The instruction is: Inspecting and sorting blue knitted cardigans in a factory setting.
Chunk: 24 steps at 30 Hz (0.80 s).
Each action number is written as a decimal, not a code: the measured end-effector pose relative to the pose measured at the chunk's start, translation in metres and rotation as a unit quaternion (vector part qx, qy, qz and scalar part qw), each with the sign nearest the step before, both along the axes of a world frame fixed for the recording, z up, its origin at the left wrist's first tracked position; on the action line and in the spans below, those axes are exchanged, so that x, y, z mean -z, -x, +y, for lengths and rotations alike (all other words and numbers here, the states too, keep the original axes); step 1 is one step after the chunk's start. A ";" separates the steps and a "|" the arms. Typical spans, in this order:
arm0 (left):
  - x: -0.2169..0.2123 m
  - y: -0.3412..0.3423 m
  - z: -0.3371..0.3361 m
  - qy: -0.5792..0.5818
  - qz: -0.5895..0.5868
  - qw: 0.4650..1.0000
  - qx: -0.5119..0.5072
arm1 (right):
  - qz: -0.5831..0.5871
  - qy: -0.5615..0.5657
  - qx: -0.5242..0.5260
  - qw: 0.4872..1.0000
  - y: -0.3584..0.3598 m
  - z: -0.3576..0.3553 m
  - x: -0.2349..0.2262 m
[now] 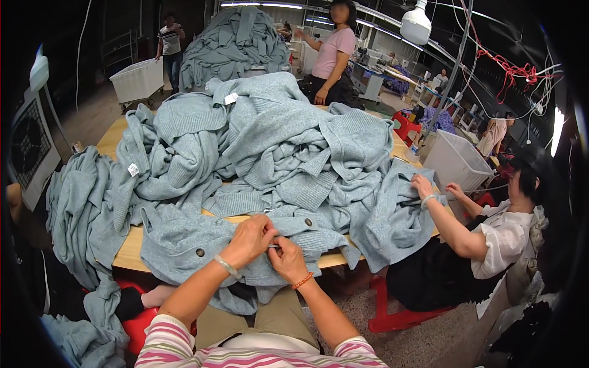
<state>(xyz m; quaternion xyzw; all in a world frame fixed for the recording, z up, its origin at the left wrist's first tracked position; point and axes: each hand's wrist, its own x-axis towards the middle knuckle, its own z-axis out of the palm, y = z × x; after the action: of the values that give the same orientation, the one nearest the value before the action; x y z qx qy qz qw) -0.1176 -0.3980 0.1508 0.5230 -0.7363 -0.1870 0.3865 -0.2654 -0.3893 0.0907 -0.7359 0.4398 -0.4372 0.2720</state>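
Note:
A blue-grey knitted cardigan (169,236) with dark round buttons lies across the table's near edge and hangs over toward my lap. Over its middle, my left hand (250,238) is closed, thumb and fingers pinched on a bit of the knit. Just right of it and slightly lower, my right hand (288,260) is pinched on the same small edge, the fingertips of both hands almost meeting. What else may be between the fingertips is too small to make out. One button (308,222) shows right of my hands, another left of my left wrist.
A heap of similar knitwear (264,135) covers most of the wooden table (132,248). At the right, a seated co-worker (506,227) handles a garment (392,214). A person in pink (334,58) stands behind the heap. White bins (138,81) and a red stool (392,310) stand around.

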 end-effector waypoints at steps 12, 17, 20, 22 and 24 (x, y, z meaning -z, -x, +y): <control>0.029 -0.008 -0.001 -0.193 0.136 0.972 -0.005 | 0.044 0.090 -0.004 0.995 0.002 0.029 -0.015; 0.040 -0.016 -0.007 -0.267 0.267 0.925 0.051 | -0.002 0.065 0.041 0.997 -0.003 0.028 -0.020; 0.040 -0.021 -0.007 -0.311 0.298 0.900 0.064 | -0.010 0.056 0.061 0.997 -0.006 0.028 -0.018; 0.038 -0.019 -0.005 -0.309 0.314 0.895 0.076 | 0.033 0.095 0.056 0.993 -0.004 0.026 -0.012; 0.040 -0.023 -0.004 -0.300 0.276 0.908 0.093 | 0.075 0.134 0.052 0.987 -0.002 0.024 -0.008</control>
<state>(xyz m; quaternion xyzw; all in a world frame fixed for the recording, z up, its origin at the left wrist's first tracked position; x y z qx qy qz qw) -0.0948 -0.4018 0.1110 0.4711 -0.5546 -0.5708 0.3804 -0.2639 -0.3658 0.0986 -0.7725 0.4342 -0.4492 0.1135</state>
